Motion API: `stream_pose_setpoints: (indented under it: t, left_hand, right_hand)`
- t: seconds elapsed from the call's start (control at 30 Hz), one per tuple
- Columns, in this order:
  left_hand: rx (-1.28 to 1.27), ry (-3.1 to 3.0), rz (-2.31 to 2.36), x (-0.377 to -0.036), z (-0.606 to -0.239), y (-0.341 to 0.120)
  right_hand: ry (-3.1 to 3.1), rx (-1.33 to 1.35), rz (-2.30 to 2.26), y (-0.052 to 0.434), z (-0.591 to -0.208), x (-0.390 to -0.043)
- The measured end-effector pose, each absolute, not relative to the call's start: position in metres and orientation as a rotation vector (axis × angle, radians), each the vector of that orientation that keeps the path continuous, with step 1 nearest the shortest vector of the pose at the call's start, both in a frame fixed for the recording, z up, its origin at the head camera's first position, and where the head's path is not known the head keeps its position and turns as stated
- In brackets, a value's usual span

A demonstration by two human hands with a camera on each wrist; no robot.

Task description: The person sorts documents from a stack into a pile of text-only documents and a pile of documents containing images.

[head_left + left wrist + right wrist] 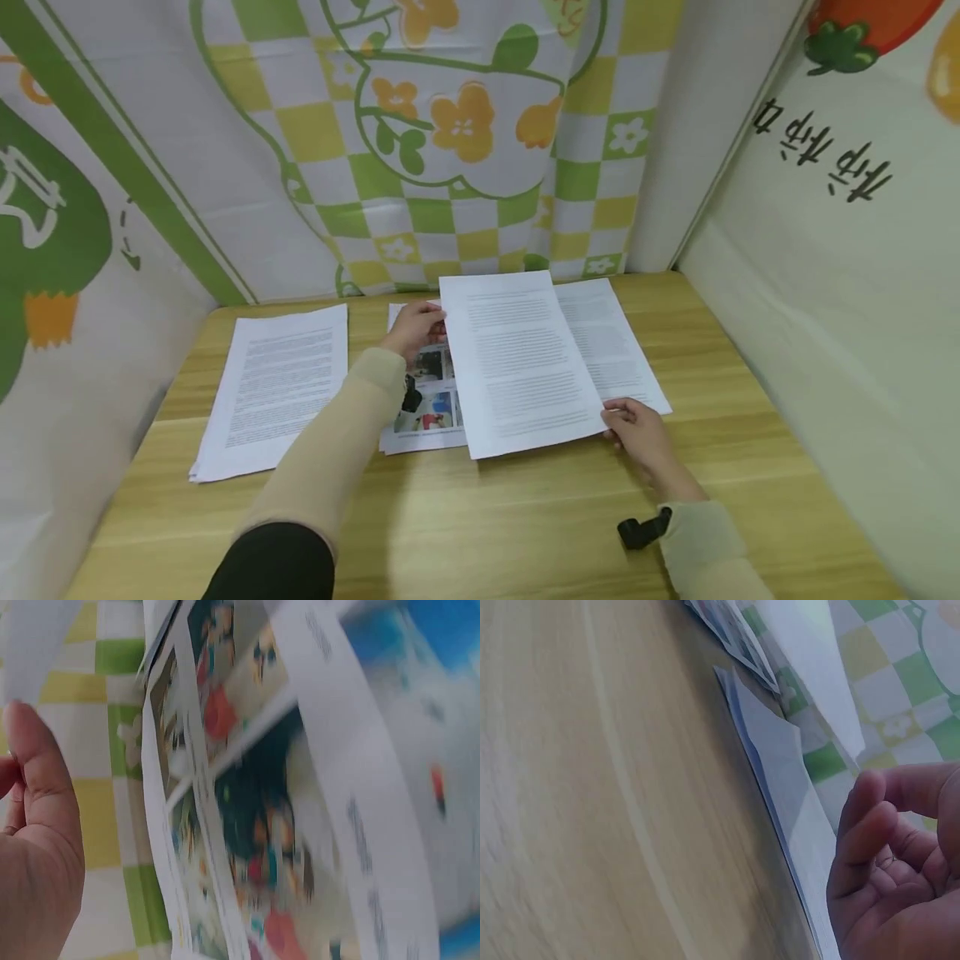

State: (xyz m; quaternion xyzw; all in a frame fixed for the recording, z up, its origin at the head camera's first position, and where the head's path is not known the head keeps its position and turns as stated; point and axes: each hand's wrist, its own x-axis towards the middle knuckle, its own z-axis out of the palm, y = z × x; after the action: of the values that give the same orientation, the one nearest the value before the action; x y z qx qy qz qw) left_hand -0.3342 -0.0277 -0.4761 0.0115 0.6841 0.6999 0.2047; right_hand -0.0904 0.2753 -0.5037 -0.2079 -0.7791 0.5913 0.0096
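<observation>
Nearest, the right hand pinches the lower right corner of the printed text sheet, lifted over the wooden worktop; farther in, the left hand grips its upper left edge above the photo pages; keeping both grips level should avoid creasing; no containers visible.

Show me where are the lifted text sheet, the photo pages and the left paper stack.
lifted text sheet (517, 362), head view, middle of page
photo pages (431, 400), head view, printed photos
left paper stack (277, 383), head view, top sheet
</observation>
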Motion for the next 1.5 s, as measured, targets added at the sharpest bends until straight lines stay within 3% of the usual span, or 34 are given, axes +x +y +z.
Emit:
stream_pose_setpoints:
  t: [0.3, 0.73, 0.97, 1.5]
  left_hand:
    - [0.041, 1.816, 2.012, -0.332, -0.484, -0.008]
    - [-0.017, 1.730, 1.887, -0.312, -0.501, 0.053]
    - [0.187, 1.878, 1.644, -0.292, -0.508, 0.072]
    - [0.239, 1.780, 1.574, -0.265, -0.515, 0.075]
  right_hand:
    - [-2.426, -0.619, 1.845, 0.296, -0.502, -0.083]
    - [-2.467, -0.773, 1.762, 0.322, -0.503, -0.066]
    - [-2.424, -0.798, 1.759, 0.327, -0.505, -0.056]
    - [-2.381, -0.828, 1.740, 0.348, -0.512, -0.072]
